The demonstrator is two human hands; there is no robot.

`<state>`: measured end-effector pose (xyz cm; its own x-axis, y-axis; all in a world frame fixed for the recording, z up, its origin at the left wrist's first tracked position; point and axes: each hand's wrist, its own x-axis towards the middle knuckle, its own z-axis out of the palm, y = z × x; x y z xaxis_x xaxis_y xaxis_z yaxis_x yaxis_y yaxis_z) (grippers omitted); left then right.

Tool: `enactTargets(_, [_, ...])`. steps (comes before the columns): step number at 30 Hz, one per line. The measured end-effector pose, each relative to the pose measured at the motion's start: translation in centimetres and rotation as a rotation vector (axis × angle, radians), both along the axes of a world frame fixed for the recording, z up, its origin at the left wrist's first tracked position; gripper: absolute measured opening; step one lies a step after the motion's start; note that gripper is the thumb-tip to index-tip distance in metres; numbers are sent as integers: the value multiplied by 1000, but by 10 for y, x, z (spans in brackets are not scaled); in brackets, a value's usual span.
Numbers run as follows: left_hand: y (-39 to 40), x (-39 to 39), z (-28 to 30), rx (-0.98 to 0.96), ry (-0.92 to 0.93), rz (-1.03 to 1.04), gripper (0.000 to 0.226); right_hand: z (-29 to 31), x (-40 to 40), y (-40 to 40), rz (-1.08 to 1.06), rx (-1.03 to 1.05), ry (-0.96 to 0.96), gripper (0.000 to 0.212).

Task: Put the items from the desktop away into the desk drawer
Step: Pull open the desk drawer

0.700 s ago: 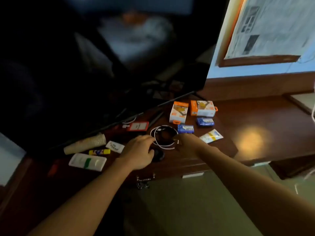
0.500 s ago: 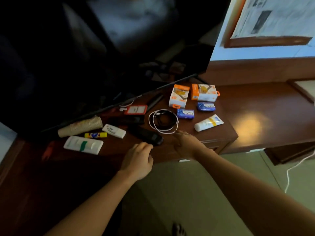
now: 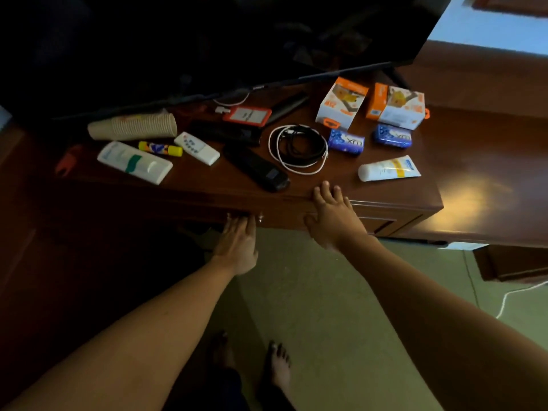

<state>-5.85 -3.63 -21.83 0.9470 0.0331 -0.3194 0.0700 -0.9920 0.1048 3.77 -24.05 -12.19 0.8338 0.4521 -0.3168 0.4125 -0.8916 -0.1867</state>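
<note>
The dark wooden desktop (image 3: 385,200) holds a stack of paper cups (image 3: 133,127), a white tube with a green band (image 3: 135,163), a yellow glue stick (image 3: 160,148), a white remote (image 3: 197,148), a black remote (image 3: 256,167), coiled cables (image 3: 298,148), two blue soap packs (image 3: 346,141), two orange-and-white boxes (image 3: 341,102) and a cream tube (image 3: 388,169). My left hand (image 3: 237,247) reaches to the drawer front (image 3: 284,221), its fingertips hidden in shadow between the handle's metal studs. My right hand (image 3: 329,212) lies flat on the desk's front edge, fingers spread, holding nothing.
A large dark screen (image 3: 207,40) stands over the back of the desk. An orange badge holder (image 3: 247,116) and a red object (image 3: 68,161) also lie there. A lower cabinet (image 3: 504,262) sits at the right, and a white cord (image 3: 519,295) runs on the floor.
Both hands drew back from the coiled cables toward me. The left dropped to the drawer front; the right settled on the desk edge. The view tilted down.
</note>
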Motion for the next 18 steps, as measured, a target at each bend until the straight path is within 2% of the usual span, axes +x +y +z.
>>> enactTargets(2, [-3,1,-5,24,-14,-3,92,-3,0,0,-4,21,-11,75])
enactTargets(10, [-4,16,-10,-3,-43,12,66,-6,0,-4,-3,76,-9,72])
enactTargets(18, [-7,3,2,-73,70,53,73,-4,-3,-2,16,-2,3,74])
